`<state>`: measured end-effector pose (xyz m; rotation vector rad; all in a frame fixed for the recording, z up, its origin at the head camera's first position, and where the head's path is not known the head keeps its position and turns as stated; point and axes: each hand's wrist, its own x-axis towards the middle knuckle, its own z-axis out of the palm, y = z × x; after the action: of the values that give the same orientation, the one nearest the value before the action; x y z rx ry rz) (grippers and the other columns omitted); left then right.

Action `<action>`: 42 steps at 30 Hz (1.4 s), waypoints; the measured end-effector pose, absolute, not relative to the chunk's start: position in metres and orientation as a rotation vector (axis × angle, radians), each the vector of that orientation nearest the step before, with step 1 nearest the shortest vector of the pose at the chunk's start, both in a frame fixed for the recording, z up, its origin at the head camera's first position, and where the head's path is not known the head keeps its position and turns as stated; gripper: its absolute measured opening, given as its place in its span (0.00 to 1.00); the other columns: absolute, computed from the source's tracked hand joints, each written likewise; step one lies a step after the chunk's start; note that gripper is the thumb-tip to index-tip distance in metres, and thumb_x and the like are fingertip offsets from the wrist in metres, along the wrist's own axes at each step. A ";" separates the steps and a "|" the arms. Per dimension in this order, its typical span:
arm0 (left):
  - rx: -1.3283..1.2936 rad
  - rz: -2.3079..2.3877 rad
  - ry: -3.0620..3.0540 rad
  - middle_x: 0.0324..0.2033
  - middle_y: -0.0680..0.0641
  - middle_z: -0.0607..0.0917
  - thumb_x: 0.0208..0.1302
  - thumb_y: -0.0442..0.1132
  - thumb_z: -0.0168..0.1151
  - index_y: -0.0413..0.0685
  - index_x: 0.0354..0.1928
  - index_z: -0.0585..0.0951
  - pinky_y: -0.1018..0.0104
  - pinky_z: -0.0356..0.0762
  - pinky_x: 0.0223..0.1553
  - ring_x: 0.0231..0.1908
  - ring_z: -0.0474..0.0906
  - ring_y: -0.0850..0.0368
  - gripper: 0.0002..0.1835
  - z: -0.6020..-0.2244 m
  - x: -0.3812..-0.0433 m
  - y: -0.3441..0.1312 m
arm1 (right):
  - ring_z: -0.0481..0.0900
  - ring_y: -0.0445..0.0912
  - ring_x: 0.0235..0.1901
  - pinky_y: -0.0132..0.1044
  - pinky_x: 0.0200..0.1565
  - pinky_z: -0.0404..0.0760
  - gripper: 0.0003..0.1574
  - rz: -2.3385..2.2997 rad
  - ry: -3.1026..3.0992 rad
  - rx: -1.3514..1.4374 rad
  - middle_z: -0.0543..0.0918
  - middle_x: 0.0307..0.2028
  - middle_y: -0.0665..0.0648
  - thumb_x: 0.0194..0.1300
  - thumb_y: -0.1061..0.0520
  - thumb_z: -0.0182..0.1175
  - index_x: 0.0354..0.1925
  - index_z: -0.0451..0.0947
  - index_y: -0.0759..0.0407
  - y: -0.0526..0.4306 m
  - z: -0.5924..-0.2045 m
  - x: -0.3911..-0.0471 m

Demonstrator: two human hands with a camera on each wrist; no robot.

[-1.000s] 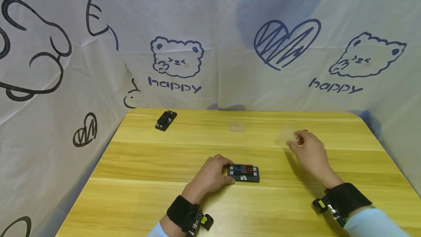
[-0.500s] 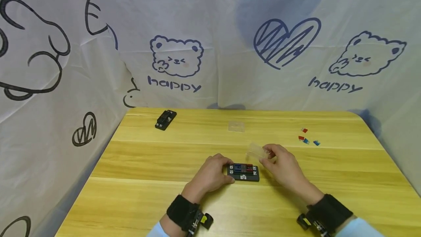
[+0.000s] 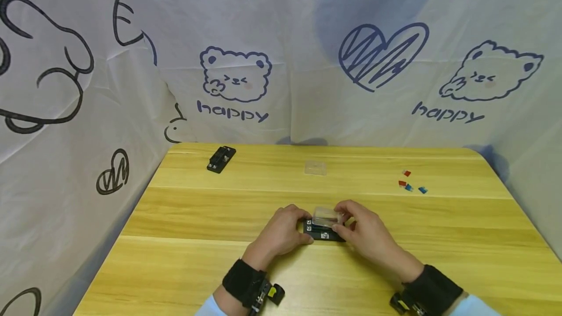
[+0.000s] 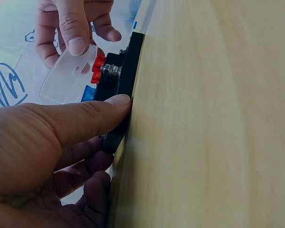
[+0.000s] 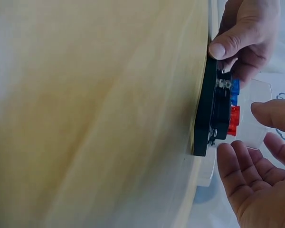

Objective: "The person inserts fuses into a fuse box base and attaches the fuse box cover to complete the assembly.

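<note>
A black fuse block point(image 3: 324, 236) lies flat on the table in front of me. My left hand point(image 3: 284, 232) grips its left end between thumb and fingers. Red blade fuses point(image 4: 98, 70) and blue ones point(image 5: 235, 90) stick up from the block in the wrist views. My right hand point(image 3: 368, 228) pinches a clear plastic cover point(image 3: 325, 215) by its right end. That cover hangs tilted just over the fuses, hiding most of them in the head view. In the right wrist view, the right thumb point(image 5: 270, 113) overlaps the cover's outer face.
A second black fuse block point(image 3: 221, 160) lies at the table's back left. Another clear cover point(image 3: 315, 167) rests at the back middle. Loose red fuses point(image 3: 407, 173) and blue fuses point(image 3: 422, 190) lie to the right. Printed white cloth point(image 3: 307, 23) stands behind the table.
My right hand has brought the clear cover from the back right, leftward and down over the fuse block. The left hand has stayed on the block.
</note>
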<state>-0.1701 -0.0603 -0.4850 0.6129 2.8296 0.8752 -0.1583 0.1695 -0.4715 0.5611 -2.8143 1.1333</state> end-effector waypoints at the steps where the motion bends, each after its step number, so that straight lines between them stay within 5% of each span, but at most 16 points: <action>1: 0.615 0.875 2.830 0.44 0.51 0.81 0.47 0.49 0.75 0.51 0.51 0.82 0.57 0.73 0.50 0.46 0.75 0.53 0.27 -0.485 -0.170 -0.060 | 0.77 0.41 0.34 0.34 0.32 0.80 0.21 1.126 -2.813 0.568 0.80 0.35 0.48 0.58 0.56 0.69 0.49 0.74 0.50 0.169 -0.472 -0.158; 42: 0.586 0.898 2.807 0.45 0.51 0.80 0.48 0.50 0.75 0.53 0.54 0.80 0.58 0.74 0.47 0.45 0.73 0.54 0.29 -0.486 -0.170 -0.060 | 0.77 0.44 0.34 0.39 0.34 0.76 0.22 0.946 -2.878 0.633 0.79 0.39 0.50 0.56 0.57 0.70 0.49 0.76 0.51 0.164 -0.476 -0.160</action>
<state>-0.1704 -0.0597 -0.4857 0.5861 2.8074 0.8983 -0.1600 0.1639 -0.4761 0.6334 -2.8782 0.9458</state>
